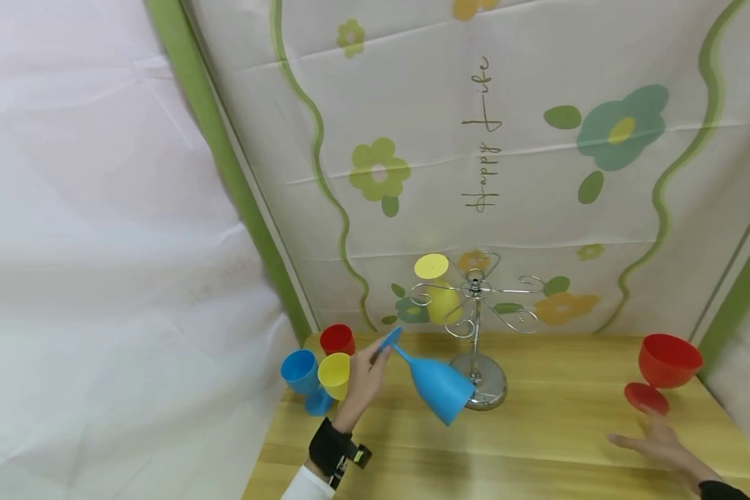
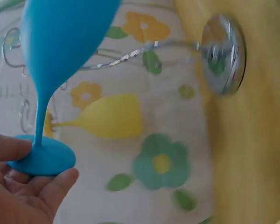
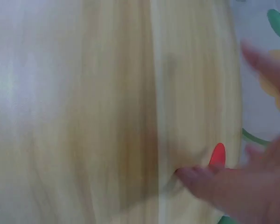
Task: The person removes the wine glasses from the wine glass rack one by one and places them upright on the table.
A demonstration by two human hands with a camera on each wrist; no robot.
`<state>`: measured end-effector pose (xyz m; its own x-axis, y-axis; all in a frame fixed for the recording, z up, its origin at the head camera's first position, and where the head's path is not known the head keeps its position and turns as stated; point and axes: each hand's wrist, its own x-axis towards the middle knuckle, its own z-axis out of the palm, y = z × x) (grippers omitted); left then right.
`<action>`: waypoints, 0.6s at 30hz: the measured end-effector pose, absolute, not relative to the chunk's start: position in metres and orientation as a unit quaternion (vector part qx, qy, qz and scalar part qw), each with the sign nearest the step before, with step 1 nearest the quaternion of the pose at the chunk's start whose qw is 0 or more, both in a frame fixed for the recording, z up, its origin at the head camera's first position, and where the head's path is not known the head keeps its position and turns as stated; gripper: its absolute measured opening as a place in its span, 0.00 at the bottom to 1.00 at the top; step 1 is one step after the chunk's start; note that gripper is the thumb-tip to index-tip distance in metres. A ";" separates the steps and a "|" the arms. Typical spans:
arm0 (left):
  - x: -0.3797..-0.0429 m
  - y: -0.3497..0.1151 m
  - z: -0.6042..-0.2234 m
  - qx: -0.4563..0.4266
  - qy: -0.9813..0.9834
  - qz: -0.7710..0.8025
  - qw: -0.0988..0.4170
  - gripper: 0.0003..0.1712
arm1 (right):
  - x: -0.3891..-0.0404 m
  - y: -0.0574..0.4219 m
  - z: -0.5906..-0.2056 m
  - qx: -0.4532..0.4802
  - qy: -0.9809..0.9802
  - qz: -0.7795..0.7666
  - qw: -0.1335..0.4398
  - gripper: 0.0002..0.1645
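Observation:
My left hand (image 1: pixel 365 378) pinches a blue plastic goblet (image 1: pixel 439 385) by its round foot, the bowl tipped downward to the right before the metal rack. In the left wrist view, thumb and fingers of the left hand (image 2: pixel 25 186) clasp the foot of the blue goblet (image 2: pixel 67 46). A silver rack (image 1: pixel 477 326) with curled arms carries a yellow goblet (image 1: pixel 442 303), hung upside down on its left side. At the right, my right hand (image 1: pixel 662 444) has its fingers spread beside the foot of a red goblet (image 1: pixel 671 361); whether it touches is unclear.
At the table's left stand a blue goblet (image 1: pixel 299 371), a red goblet (image 1: pixel 337 339) and a yellow goblet (image 1: pixel 334 375), close together. The rack's round base (image 1: pixel 490 389) rests on the wooden table (image 1: pixel 550 417). A printed cloth (image 1: pixel 437 139) hangs behind, and white cloth (image 1: pixel 112 278) at the left.

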<state>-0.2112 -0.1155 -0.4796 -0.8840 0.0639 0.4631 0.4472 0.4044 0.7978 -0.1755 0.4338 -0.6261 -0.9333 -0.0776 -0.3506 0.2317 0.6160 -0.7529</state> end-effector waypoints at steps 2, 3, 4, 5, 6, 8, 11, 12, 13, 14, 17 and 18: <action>-0.204 -0.122 -0.495 -0.100 -0.787 -0.602 0.095 0.13 | -0.174 0.422 -0.627 0.004 0.893 -0.425 0.152 0.70; -0.201 -0.124 -0.503 -0.073 -0.768 -0.634 0.048 0.15 | -0.173 0.415 -0.626 -0.014 0.898 -0.419 0.134 0.69; -0.197 -0.126 -0.510 -0.049 -0.749 -0.660 0.003 0.17 | -0.172 0.407 -0.624 -0.027 0.902 -0.414 0.116 0.69; -0.194 -0.127 -0.517 -0.028 -0.726 -0.686 -0.037 0.19 | -0.171 0.399 -0.622 -0.041 0.906 -0.411 0.090 0.68; -0.191 -0.127 -0.524 -0.010 -0.702 -0.708 -0.074 0.21 | -0.171 0.391 -0.620 -0.053 0.909 -0.408 0.071 0.67; -0.186 -0.126 -0.535 0.013 -0.658 -0.740 -0.134 0.26 | -0.172 0.372 -0.611 -0.079 0.906 -0.415 0.038 0.68; -0.183 -0.119 -0.545 0.020 -0.611 -0.769 -0.185 0.30 | -0.174 0.340 -0.591 -0.129 0.881 -0.454 0.014 0.69; -0.183 -0.116 -0.547 0.021 -0.603 -0.773 -0.196 0.30 | -0.175 0.329 -0.584 -0.148 0.871 -0.469 0.009 0.69; -0.183 -0.113 -0.549 0.020 -0.597 -0.775 -0.205 0.30 | -0.176 0.318 -0.576 -0.171 0.858 -0.485 0.001 0.70; -0.183 -0.109 -0.550 0.019 -0.596 -0.774 -0.213 0.30 | -0.176 0.306 -0.569 -0.191 0.846 -0.498 -0.003 0.71; -0.181 -0.096 -0.552 0.024 -0.597 -0.768 -0.231 0.29 | -0.176 0.272 -0.549 -0.254 0.810 -0.528 -0.018 0.72; -0.180 -0.092 -0.553 0.024 -0.599 -0.764 -0.237 0.28 | -0.176 0.261 -0.543 -0.274 0.797 -0.538 -0.021 0.72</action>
